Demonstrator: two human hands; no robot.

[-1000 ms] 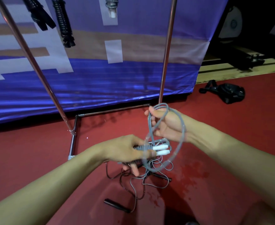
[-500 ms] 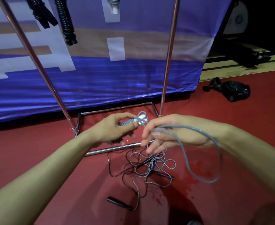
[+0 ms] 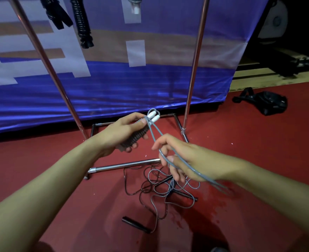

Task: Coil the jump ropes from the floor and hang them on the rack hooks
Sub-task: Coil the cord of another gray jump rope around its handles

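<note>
Here I am partway through coiling the grey jump rope (image 3: 154, 132); my left hand (image 3: 121, 134) is curled round its two ribbed handles (image 3: 135, 136), held side by side with their white ends (image 3: 153, 116) pointing away from me toward the rack (image 3: 193, 70); my right hand (image 3: 182, 159) has its fingers bent round the doubled cord, which runs from the handles down through that hand and trails off past my wrist. I judge the step in hand to be gathering the cord into loops, and it is not yet finished, since a long length hangs free. The next move, as I read it, calls for bringing the right hand's length up to the handles, laying each loop evenly, and keeping tension so nothing slips; only then can the bundle go up to a hook, which lies out of view above. More ropes in a tangled pile (image 3: 161, 188) lie on the red floor (image 3: 250, 151) below my hands, just in front of the rack's base bar (image 3: 122, 165), with a black handle (image 3: 136, 224) nearer me.
</note>
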